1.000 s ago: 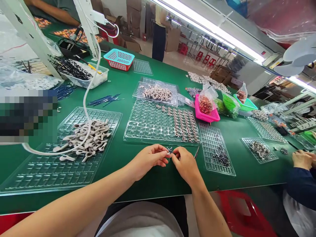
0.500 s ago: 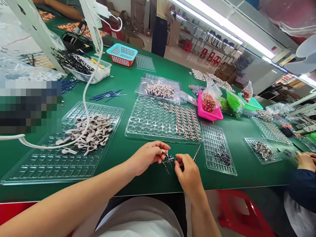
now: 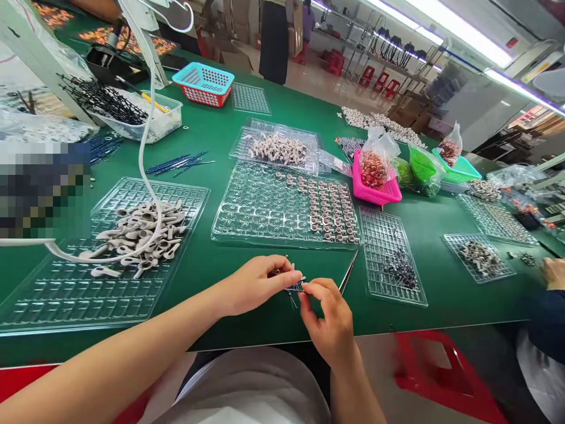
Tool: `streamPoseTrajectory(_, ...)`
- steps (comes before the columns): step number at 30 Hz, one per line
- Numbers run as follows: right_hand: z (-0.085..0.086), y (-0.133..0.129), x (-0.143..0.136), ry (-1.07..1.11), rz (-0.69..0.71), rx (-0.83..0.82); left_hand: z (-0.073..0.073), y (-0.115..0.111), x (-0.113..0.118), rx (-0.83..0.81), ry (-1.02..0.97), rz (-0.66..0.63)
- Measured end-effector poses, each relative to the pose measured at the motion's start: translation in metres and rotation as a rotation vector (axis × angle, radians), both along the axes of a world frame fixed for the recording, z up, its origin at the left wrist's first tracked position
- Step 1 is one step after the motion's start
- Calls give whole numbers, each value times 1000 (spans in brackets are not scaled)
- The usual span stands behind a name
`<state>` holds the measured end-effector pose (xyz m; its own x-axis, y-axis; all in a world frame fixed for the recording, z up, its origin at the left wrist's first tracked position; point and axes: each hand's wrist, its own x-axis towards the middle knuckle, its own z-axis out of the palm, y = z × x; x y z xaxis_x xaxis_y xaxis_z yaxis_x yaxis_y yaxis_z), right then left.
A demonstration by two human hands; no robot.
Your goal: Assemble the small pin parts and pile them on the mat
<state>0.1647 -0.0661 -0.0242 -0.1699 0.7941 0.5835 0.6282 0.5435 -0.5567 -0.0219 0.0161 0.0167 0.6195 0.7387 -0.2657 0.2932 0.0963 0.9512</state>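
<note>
My left hand (image 3: 258, 285) is closed, its thumb reaching over towards the right fingertips; a small part between its fingers is mostly hidden. My right hand (image 3: 329, 312) pinches the end of a small dark component with thin wire leads (image 3: 293, 290). Several such leads stick out below and between the two hands, just above the green tabletop. Pointed metal tweezers (image 3: 348, 272) lie to the right of my right hand. Beyond the hands lies a clear moulded tray (image 3: 256, 206), its right side filled with rows of small grey ring-headed parts (image 3: 331, 212).
At left, grey earbud-shaped shells (image 3: 145, 232) pile on a clear tray (image 3: 57, 300), crossed by a white cable (image 3: 143, 153). At right, another tray (image 3: 375, 277) holds small dark wired components (image 3: 401, 268). A pink basket (image 3: 375, 191) stands behind. Another person's hand (image 3: 554, 272) rests far right.
The view has shifted slightly. My left thumb has moved over the components towards my right fingertips, and the two hands are closer together. The tweezers show more fully.
</note>
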Motion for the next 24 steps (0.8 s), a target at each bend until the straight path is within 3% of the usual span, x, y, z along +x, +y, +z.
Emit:
streamPoseTrajectory(4, 0, 0, 1, -58, 23, 47, 4, -1, 0, -6, 53, -94)
streamPoseTrajectory(12, -5, -3, -2, -9, -55, 92, 3, -2, 2, -48, 23, -106)
streamPoseTrajectory(21, -7, -9, -2, 147, -124, -73, 3, -4, 3, -109, -43, -43)
streamPoseTrajectory(24, -7, -11, -3, 187, -97, -133, 0, -3, 3, -274, -122, -55)
